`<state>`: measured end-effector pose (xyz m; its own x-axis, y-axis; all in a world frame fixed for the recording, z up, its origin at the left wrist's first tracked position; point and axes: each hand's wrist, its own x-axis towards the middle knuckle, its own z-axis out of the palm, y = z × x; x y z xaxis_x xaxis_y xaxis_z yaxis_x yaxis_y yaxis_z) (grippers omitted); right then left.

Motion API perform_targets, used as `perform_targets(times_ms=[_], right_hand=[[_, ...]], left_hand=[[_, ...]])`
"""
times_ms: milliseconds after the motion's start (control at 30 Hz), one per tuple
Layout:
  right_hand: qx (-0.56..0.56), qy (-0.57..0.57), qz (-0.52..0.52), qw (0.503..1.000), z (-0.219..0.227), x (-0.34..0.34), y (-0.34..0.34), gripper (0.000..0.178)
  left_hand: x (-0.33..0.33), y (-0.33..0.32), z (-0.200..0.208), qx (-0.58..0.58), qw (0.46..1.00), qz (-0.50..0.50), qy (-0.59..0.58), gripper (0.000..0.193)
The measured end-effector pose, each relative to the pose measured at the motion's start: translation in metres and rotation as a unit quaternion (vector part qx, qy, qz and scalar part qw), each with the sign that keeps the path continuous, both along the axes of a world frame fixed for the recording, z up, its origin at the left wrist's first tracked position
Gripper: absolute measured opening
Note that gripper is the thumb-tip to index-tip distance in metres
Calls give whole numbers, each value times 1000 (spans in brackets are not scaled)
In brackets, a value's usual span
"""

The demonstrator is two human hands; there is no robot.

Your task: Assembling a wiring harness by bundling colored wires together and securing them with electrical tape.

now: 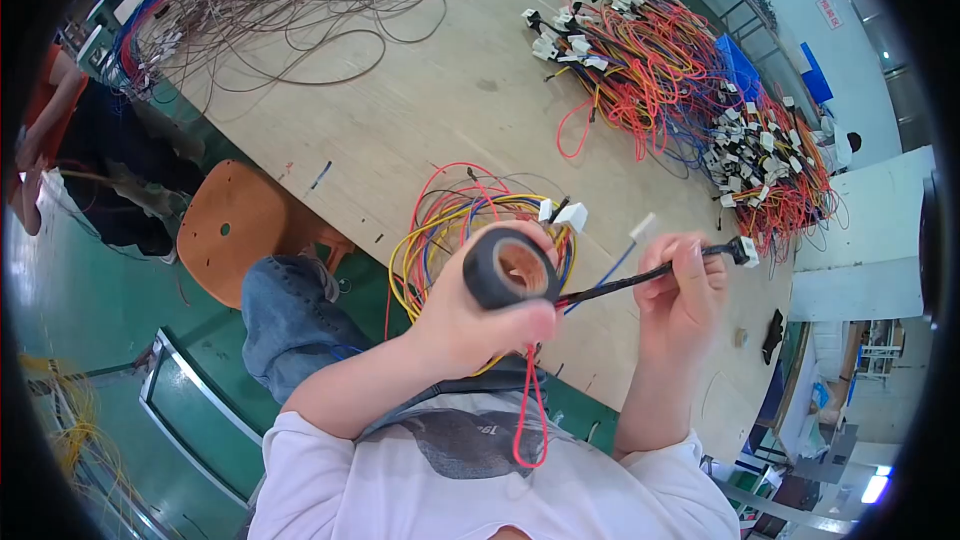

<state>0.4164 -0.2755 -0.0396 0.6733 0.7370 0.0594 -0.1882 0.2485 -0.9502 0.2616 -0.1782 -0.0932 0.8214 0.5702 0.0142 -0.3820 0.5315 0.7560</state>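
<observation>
My left hand is wrapped round a roll of black tape, its cardboard core facing up. A black-wrapped wire bundle runs from beside the roll to my right hand, which pinches it near the white connector at its end. A red wire loop hangs below my left hand. Behind that hand, a coil of red, yellow and blue wires lies on the table, with white connectors at its right side. A blue wire with a blurred white connector stands out between my hands.
The wooden table bears a large heap of coloured wires with connectors, another connector pile and loose brown wires. An orange stool stands at the left edge; beyond it is another person. A blue bin is behind the heap.
</observation>
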Motion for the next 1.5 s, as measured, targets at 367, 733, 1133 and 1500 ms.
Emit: perform_targets(times_ms=[367,733,1133,1500], right_hand=[[5,-200,26,979,17,-31,0,6],[44,16,43,998,13,4,26,18],[42,-184,81,979,44,-23,31,5],[99,-40,78,991,16,1,34,22]], left_hand=[[16,-12,-14,343,911,176,143,71],[1,5,10,-70,997,-3,-32,51],[3,-4,-3,361,895,241,101,47],[21,3,7,61,997,-29,-44,71]])
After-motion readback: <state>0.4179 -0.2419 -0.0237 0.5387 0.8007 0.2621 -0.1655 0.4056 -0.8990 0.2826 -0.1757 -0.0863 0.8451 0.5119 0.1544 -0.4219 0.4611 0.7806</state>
